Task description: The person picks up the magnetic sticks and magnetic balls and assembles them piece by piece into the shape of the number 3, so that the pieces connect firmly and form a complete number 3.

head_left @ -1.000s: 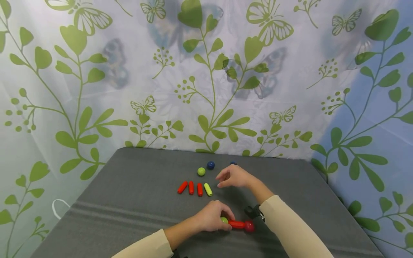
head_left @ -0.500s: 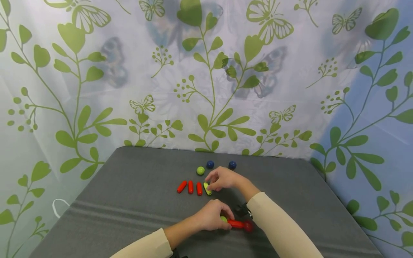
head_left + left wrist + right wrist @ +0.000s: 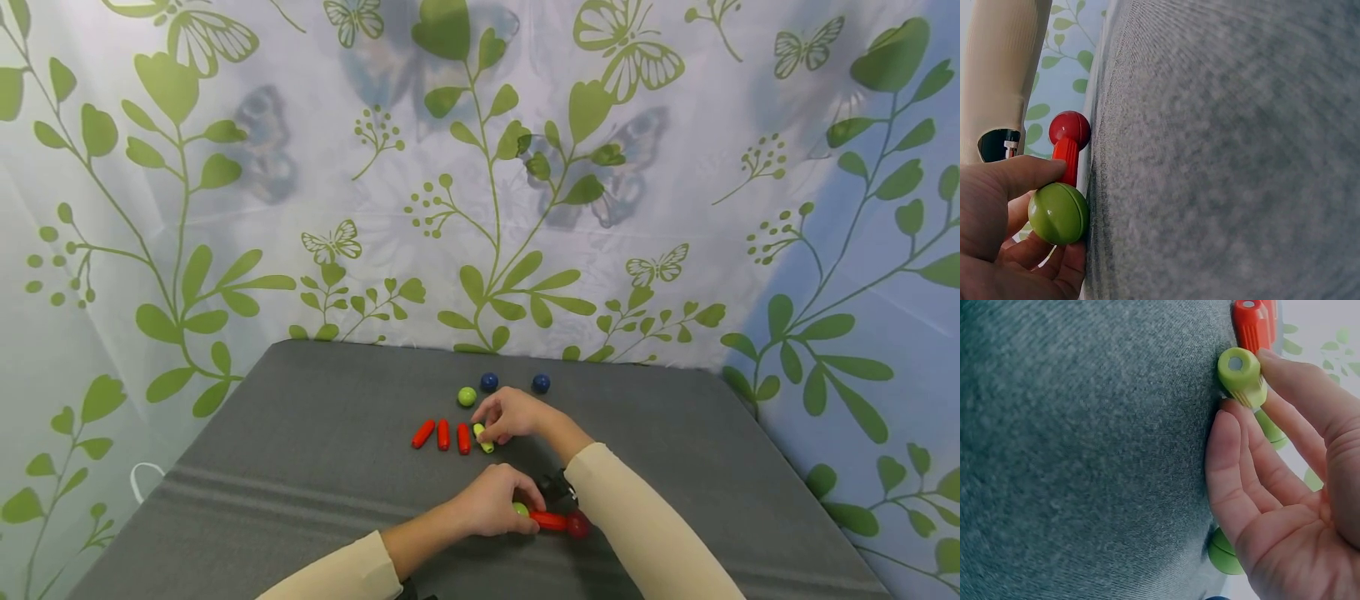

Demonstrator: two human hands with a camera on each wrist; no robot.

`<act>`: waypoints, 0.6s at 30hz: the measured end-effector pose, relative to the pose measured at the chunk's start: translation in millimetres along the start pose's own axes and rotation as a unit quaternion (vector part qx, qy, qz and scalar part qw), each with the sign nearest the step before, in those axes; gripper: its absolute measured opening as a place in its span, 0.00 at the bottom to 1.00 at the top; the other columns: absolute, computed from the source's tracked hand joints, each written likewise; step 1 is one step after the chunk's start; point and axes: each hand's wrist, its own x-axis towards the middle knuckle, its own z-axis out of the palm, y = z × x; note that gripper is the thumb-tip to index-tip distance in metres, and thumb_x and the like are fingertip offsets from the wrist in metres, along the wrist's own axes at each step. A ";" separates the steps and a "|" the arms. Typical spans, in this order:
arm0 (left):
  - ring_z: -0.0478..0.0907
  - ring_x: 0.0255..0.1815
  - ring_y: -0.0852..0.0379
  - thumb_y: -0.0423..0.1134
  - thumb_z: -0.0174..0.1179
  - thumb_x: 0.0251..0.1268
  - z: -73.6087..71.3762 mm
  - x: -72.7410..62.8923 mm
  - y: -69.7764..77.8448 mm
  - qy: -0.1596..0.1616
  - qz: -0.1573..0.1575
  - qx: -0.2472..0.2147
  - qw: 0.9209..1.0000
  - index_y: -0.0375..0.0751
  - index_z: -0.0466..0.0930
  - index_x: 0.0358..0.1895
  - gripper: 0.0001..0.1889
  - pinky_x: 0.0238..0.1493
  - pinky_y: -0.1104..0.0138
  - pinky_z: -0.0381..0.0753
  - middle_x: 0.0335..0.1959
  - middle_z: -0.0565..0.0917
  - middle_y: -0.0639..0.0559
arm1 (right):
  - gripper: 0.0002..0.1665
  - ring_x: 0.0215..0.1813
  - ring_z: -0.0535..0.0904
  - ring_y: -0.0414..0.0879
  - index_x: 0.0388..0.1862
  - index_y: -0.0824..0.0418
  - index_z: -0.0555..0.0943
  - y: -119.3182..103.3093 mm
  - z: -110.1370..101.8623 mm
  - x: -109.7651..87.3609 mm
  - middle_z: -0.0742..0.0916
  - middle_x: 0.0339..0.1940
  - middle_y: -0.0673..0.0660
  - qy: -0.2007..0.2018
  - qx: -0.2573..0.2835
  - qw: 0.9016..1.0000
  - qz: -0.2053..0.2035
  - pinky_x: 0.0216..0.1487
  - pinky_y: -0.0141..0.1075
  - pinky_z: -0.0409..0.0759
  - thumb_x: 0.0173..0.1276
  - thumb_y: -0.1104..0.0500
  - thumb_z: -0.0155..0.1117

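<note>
My left hand (image 3: 491,504) holds a joined piece near the front of the table. A green ball (image 3: 1059,214) and a dark red ball (image 3: 1070,129) sit at the two ends of its red rod (image 3: 1066,159); the thumb lies on the rod beside the green ball. Further back, my right hand (image 3: 513,414) pinches a yellow-green rod (image 3: 1240,370) with a grey disc in its end. That rod lies on the cloth, rightmost in a row, and fingers partly cover it in the head view. Beside it is a red rod (image 3: 463,438).
Two more red rods, one upright in the row (image 3: 443,435) and one slanted (image 3: 423,434), lie to the left. Behind the row are a loose green ball (image 3: 467,397) and two blue balls (image 3: 541,383). A grey cloth covers the table (image 3: 300,417); a patterned curtain (image 3: 420,275) hangs behind it.
My right hand has moved left and down to the yellow-green rod and taken it between thumb and fingers, uncovering the right blue ball. The left hand stays with its joined piece.
</note>
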 end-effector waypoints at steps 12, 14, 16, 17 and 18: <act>0.77 0.33 0.71 0.34 0.77 0.54 0.1 0.5 -1.5 -0.002 -0.002 -0.008 1.000 0.47 0.90 0.35 0.07 0.43 0.77 0.76 0.30 0.87 0.64 | 0.14 0.32 0.88 0.51 0.47 0.59 0.88 -2.0 0.1 0.2 0.90 0.29 0.52 0.008 0.003 1.000 0.004 0.37 0.40 0.88 0.61 0.64 0.77; 0.77 0.33 0.71 0.34 0.77 0.54 0.0 0.4 -1.6 -0.002 -0.003 -0.010 1.000 0.47 0.90 0.35 0.07 0.43 0.77 0.76 0.30 0.87 0.64 | 0.14 0.31 0.88 0.51 0.46 0.59 0.88 -2.0 0.1 0.3 0.90 0.29 0.52 0.009 0.000 1.000 0.004 0.37 0.40 0.88 0.61 0.64 0.77; 0.77 0.33 0.71 0.34 0.77 0.55 0.0 0.1 -1.6 -0.002 -0.003 -0.010 1.000 0.47 0.90 0.35 0.07 0.43 0.77 0.76 0.30 0.87 0.64 | 0.14 0.30 0.87 0.50 0.45 0.58 0.88 -1.4 0.1 0.7 0.89 0.29 0.52 0.010 -0.003 1.000 0.002 0.36 0.40 0.88 0.60 0.65 0.77; 0.77 0.33 0.72 0.34 0.77 0.55 0.1 0.1 -1.6 -0.001 -0.003 -0.009 1.000 0.47 0.90 0.35 0.07 0.42 0.77 0.76 0.30 0.87 0.64 | 0.14 0.30 0.87 0.49 0.45 0.58 0.88 -1.2 -0.1 0.6 0.89 0.29 0.52 0.011 -0.004 1.000 0.001 0.36 0.40 0.88 0.60 0.65 0.77; 0.77 0.33 0.72 0.34 0.77 0.55 0.1 0.2 -1.6 -0.001 -0.003 -0.008 1.000 0.47 0.90 0.35 0.07 0.42 0.77 0.76 0.30 0.87 0.64 | 0.14 0.29 0.87 0.49 0.45 0.59 0.87 -1.0 -0.3 0.4 0.89 0.29 0.52 0.012 -0.006 1.000 0.000 0.36 0.40 0.87 0.59 0.65 0.77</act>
